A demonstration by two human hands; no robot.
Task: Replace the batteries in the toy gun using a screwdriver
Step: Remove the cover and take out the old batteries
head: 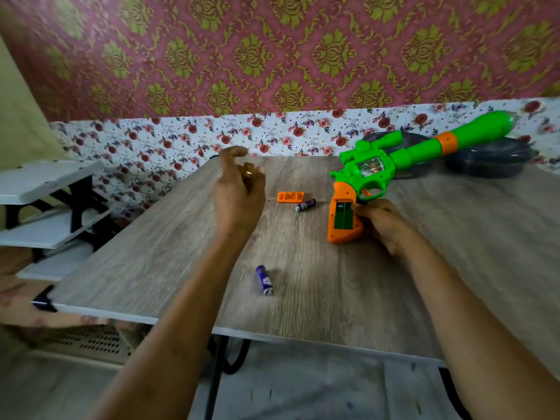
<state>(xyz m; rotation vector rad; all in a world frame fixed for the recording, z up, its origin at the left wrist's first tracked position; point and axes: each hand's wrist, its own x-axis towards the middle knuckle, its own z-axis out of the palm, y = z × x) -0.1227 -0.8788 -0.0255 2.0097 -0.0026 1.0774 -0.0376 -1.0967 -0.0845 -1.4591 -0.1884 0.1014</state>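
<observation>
A wood-grain surface (303, 298) fills the middle of the frame. Pink-and-gold patterned wallpaper (272, 56) covers the top, with a rose-print band (169, 140) beneath it. White shelves (45, 183) stand at the left. A dark round container (485, 165) sits at the upper right.

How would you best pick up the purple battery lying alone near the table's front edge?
Pinch the near battery across its middle from straight above, one fingertip on each long side. It lies flat on the table with bare wood around it, and a sideways push would probably roll it.
</observation>
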